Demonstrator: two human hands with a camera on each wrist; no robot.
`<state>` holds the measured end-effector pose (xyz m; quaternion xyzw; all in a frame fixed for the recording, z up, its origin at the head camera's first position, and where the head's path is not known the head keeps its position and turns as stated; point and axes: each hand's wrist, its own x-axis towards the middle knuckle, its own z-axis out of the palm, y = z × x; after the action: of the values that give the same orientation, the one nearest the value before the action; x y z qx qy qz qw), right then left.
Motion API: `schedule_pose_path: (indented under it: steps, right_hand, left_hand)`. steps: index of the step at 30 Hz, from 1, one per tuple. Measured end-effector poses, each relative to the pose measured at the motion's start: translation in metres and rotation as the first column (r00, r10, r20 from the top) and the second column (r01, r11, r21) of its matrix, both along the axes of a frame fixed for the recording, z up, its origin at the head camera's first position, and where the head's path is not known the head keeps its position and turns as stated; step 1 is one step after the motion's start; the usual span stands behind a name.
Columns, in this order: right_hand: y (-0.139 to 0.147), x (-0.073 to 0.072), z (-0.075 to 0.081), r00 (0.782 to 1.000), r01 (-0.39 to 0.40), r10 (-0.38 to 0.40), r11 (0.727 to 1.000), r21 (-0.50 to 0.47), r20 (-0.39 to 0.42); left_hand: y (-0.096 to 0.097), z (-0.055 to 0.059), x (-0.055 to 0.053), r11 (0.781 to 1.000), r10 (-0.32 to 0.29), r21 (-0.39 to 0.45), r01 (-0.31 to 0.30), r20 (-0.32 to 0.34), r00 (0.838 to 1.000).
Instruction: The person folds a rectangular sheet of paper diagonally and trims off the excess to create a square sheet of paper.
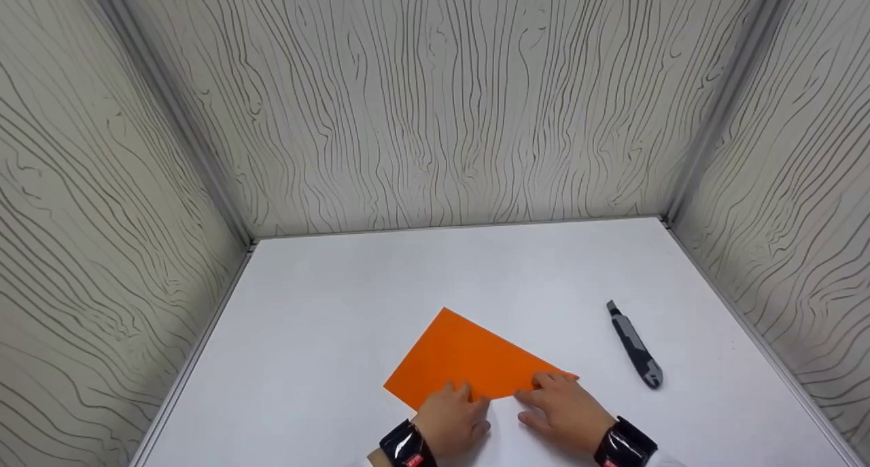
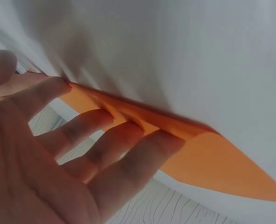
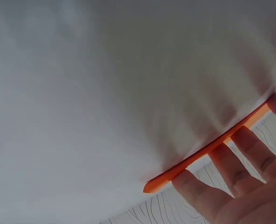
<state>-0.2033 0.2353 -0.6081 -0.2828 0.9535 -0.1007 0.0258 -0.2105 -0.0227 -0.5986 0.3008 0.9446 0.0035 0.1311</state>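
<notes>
flat, plain orange paper (image 1: 469, 351) lies at the frame's lower centre on the white worktop (image 1: 326, 304), long axis slanting from upper left to lower right, narrow tip pointing right, the left hand (image 1: 450, 423) and right hand (image 1: 567, 416) pressing spread fingers on its near edge.

- Left hand (image 2: 44, 172), seen palm-side at the lower left, its fingers extended.
- Four fingertips (image 2: 170, 142) touching an orange sheet (image 2: 222, 163) along its edge, which bends slightly there.
- White surface (image 2: 222, 60) filling the upper right, with soft finger-like shadows (image 2: 72, 42).
- Pale panel (image 2: 189, 207) with thin wavy dark lines, along the bottom.
</notes>
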Motion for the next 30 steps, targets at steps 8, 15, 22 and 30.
schedule_pose_path:
  steps: [8,15,22,30]
  right_hand:
    - [0.004,0.001,0.000,0.996,-0.038,0.041,0.998,0.049,-0.079]
    - [0.014,0.000,0.001,0.999,0.015,-0.011,0.995,0.094,-0.045]
    - [0.015,0.001,0.003,0.997,-0.020,0.030,0.991,0.133,-0.071]
    - [0.022,-0.004,0.001,0.999,-0.001,0.004,0.998,0.064,-0.052]
  left_hand:
    - [0.004,-0.001,0.005,0.999,0.037,-0.034,-0.036,0.026,0.999]
    - [0.006,0.000,0.004,0.997,0.047,-0.060,-0.046,0.010,0.999]
    - [0.008,0.002,0.003,0.997,0.044,-0.067,-0.043,0.019,0.999]
    - [0.006,0.000,0.004,0.999,0.015,-0.043,-0.014,0.011,1.000]
